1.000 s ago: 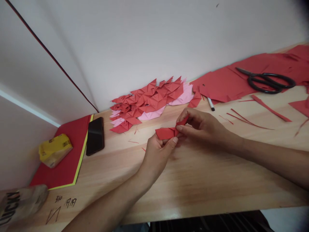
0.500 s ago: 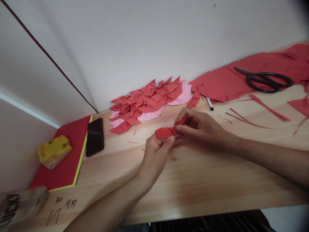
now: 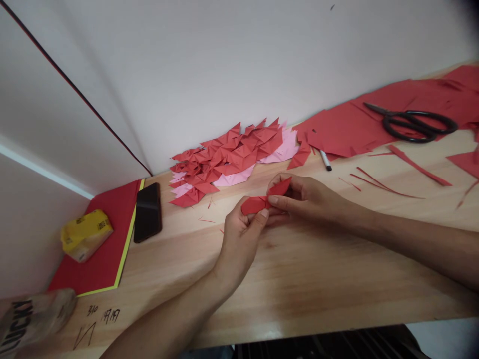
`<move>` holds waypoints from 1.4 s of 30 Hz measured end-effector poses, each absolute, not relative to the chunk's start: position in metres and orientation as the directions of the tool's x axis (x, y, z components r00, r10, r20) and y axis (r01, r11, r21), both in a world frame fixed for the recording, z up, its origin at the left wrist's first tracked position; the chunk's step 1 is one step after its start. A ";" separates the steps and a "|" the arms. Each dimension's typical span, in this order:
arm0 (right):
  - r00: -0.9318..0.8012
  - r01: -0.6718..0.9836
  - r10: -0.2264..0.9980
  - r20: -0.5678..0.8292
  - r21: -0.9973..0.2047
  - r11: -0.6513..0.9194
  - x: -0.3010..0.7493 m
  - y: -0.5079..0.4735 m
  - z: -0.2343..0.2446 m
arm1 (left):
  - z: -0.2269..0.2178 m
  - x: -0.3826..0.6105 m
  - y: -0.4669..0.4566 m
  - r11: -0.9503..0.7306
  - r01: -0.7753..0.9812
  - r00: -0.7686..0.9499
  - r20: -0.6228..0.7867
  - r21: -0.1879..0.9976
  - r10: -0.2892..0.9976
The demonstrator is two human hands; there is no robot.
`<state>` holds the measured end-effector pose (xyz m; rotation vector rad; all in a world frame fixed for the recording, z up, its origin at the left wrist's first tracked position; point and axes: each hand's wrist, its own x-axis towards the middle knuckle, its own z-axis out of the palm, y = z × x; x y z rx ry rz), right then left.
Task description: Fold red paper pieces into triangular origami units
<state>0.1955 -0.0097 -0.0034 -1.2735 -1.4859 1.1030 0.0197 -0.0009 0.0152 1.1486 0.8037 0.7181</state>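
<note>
Left hand (image 3: 243, 239) pinches paper (image 3: 256, 204) from 7 o'clock, right hand (image 3: 310, 199) from 3 o'clock, both closed on it. Flap flatter than a second ago: crease tightening.

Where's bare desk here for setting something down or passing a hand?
Bare wood: between phone and left hand; the front strip of the desk between the forearms and near edge. Crowded along the wall: folded pile, pen, red sheets under scissors, strips beyond the right hand. Both hands pinch a red fold.
</note>
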 end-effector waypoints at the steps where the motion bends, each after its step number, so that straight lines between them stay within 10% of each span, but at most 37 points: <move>1: -0.127 0.235 0.990 0.057 -0.968 0.086 0.196 -0.010 -0.004 | 0.016 0.020 -0.001 0.247 -0.085 0.529 -0.166 0.965 0.832; 42: -0.337 0.257 0.938 0.083 -0.950 0.176 0.194 -0.024 0.015 | 0.015 0.015 0.001 0.349 0.019 0.616 -0.286 0.937 0.734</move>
